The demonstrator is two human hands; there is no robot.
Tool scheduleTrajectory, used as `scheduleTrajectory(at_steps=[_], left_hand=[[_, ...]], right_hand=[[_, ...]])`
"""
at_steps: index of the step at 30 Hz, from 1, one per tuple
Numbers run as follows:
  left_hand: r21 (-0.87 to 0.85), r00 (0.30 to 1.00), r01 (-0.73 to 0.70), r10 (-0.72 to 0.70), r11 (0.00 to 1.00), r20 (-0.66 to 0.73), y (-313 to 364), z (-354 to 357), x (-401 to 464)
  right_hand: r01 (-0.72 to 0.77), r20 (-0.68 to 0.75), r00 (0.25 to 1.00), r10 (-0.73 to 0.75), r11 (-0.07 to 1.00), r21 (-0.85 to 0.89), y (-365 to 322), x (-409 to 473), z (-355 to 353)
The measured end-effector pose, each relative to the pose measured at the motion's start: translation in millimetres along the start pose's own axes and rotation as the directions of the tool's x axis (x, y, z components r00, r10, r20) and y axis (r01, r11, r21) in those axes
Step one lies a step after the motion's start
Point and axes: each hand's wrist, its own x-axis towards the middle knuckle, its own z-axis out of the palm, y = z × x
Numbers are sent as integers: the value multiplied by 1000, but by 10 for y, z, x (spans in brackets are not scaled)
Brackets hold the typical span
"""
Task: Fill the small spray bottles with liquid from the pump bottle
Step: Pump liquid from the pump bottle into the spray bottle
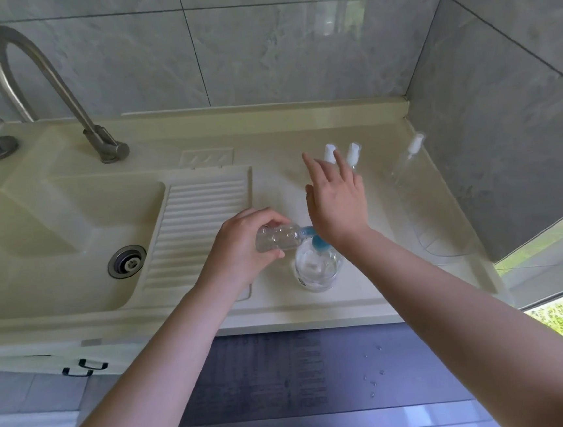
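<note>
Small spray bottle (277, 237) (tilted sideways) gripped by left hand (242, 247) fingers; right hand (336, 198) spread.

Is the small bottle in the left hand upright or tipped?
Tipped. The small bottle lies almost sideways in the left hand, its open neck against the blue pump nozzle.

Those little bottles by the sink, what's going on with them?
A person is filling them. The left hand holds a small clear bottle tilted at the blue spout of the pump bottle on the counter. The right hand, fingers straight, is over the pump. Two capped spray bottles stand behind.
</note>
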Motion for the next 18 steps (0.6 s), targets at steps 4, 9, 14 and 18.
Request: scheduleTrajectory(at_steps=[4,9,14,18], left_hand=[[-33,1000,1,-2,999,-28,-12,3,-15],[-12,1000,8,-8,1000,-15,-37,22,-24],[-51,999,27,-28,998,-20,-26,19,-52],[-53,999,30,-31,998,-22,-1,14,-50]], right_hand=[[15,-6,1000,-15,999,-48,-28,-9,-74],[-3,61,998,7,998,-58,-44,-77,20],[-99,99,991,94,994,45,-21,-39,-62],[-110,105,989,107,994,26,30,-124,-64]])
